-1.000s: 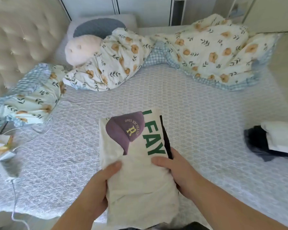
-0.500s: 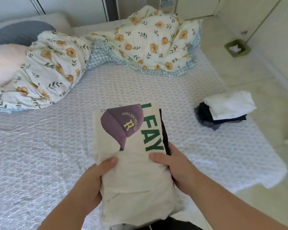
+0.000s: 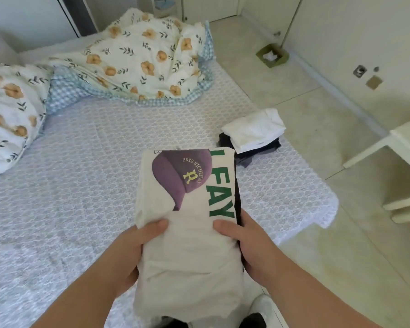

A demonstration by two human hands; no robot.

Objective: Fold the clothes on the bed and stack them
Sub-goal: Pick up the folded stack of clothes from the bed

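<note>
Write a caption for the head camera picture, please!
Both hands, left and right, hold a folded shirt above the bed.

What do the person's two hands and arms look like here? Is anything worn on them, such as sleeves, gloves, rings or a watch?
Both forearms are bare up to the picture's lower edge: no sleeves show. The left hand and the right hand wear no gloves. No ring, watch or bracelet is visible on the fingers or wrists. The nails look short and unpainted.

Soft, even daylight fills the room, with faint shadows and no harsh glare. Wide-angle bending curves the edges; the far left corner looks slightly blurred.
</note>
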